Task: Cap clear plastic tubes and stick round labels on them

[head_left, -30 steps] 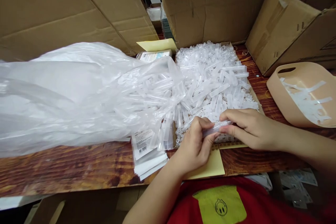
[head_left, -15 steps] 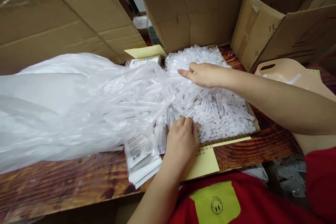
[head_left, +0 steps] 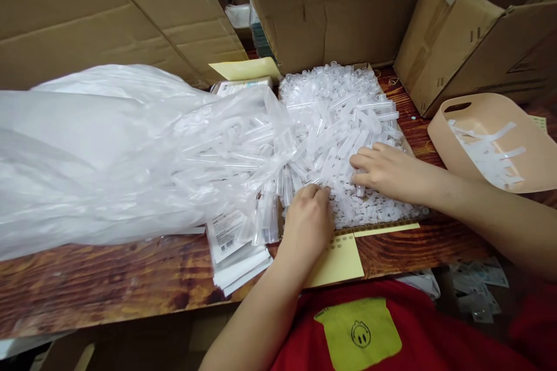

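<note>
Clear plastic tubes [head_left: 331, 127] are heaped loosely in a shallow cardboard tray [head_left: 374, 225]. From the left, a large translucent plastic bag [head_left: 130, 162] full of similar tubes lies with its mouth over the tray's left side. My left hand [head_left: 310, 215] is closed at the tray's near left corner, its fingers curled down among the tubes; what they grip is hidden. On the right part of the heap rests my right hand [head_left: 385, 171], fingers bent and slightly apart, touching tubes. A short tube [head_left: 360, 190] shows under its fingertips.
A beige plastic basket [head_left: 452, 124] holding white strips stands at right. Large cardboard boxes [head_left: 339, 11] line the back. White printed packets [head_left: 228, 237] and a yellow sheet [head_left: 339, 264] lie near the wooden table's [head_left: 130, 284] front edge.
My right hand has moved from the bag's mouth toward me and rightward onto the heap. More tubes lie spread across the tray. My left hand stays near the same corner.
</note>
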The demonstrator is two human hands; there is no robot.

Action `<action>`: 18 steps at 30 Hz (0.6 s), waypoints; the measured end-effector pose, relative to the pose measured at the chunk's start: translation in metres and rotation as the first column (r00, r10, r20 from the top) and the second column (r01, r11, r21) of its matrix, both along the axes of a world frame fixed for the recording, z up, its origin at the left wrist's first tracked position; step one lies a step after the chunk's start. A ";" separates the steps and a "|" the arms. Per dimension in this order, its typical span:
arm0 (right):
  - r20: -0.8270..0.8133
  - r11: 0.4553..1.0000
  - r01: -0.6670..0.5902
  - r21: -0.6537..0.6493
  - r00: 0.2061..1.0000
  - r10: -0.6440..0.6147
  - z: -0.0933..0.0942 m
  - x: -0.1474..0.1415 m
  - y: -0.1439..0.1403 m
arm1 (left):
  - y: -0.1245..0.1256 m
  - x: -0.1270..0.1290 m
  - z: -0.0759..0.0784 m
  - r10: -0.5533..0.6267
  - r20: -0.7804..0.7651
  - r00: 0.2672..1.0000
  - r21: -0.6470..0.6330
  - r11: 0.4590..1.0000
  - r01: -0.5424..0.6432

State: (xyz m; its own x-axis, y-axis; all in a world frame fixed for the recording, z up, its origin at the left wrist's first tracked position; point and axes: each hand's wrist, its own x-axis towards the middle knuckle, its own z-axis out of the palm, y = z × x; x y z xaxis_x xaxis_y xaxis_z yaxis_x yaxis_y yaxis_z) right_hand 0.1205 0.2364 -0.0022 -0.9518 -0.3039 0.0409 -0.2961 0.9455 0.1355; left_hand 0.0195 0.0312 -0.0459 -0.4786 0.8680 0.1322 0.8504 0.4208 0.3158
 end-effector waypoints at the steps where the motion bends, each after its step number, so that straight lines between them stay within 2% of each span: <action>1: -0.047 1.000 -0.008 0.008 0.999 0.008 0.001 0.000 0.003 | -0.001 -0.001 -0.001 -0.007 0.001 1.000 0.025 1.000 0.007; 3: -0.157 1.000 -0.013 -0.017 0.988 0.010 0.006 0.001 0.007 | -0.003 -0.006 -0.002 -0.040 0.012 0.999 0.127 0.991 0.038; 6: -0.314 0.986 -0.022 -0.168 0.949 -0.032 0.015 0.007 0.006 | -0.007 -0.013 0.000 -0.097 0.113 0.989 0.327 0.943 0.055; 9: -0.393 0.957 -0.043 -0.288 0.916 -0.078 0.013 0.012 -0.003 | -0.009 -0.018 0.004 -0.120 0.329 0.937 0.454 0.890 -0.046; 11: -0.404 0.944 -0.040 -0.329 0.909 -0.102 0.007 0.015 -0.010 | -0.008 -0.019 0.008 -0.126 0.490 0.863 0.508 0.846 -0.164; 13: -0.425 0.921 -0.045 -0.388 0.895 -0.135 0.002 0.016 -0.017 | -0.005 -0.017 0.011 -0.163 0.670 0.724 0.541 0.775 -0.326; 16: -0.487 0.881 -0.092 -0.465 0.857 -0.168 -0.002 0.015 -0.027 | 0.000 -0.013 0.018 -0.306 0.876 0.372 0.476 0.670 -0.570; 18: -0.530 0.872 -0.129 -0.472 0.832 -0.164 -0.003 0.013 -0.035 | 0.003 -0.010 0.022 -0.387 0.906 0.172 0.400 0.650 -0.646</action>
State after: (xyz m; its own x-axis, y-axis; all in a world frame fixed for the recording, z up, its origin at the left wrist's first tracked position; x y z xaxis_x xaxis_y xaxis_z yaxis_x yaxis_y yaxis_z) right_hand 0.1332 0.2018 -0.0054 -0.7304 -0.0898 0.6771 -0.2951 0.9355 -0.1942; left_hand 0.0095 0.0340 -0.0243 -0.7411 0.6632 -0.1042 -0.3605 -0.2622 0.8951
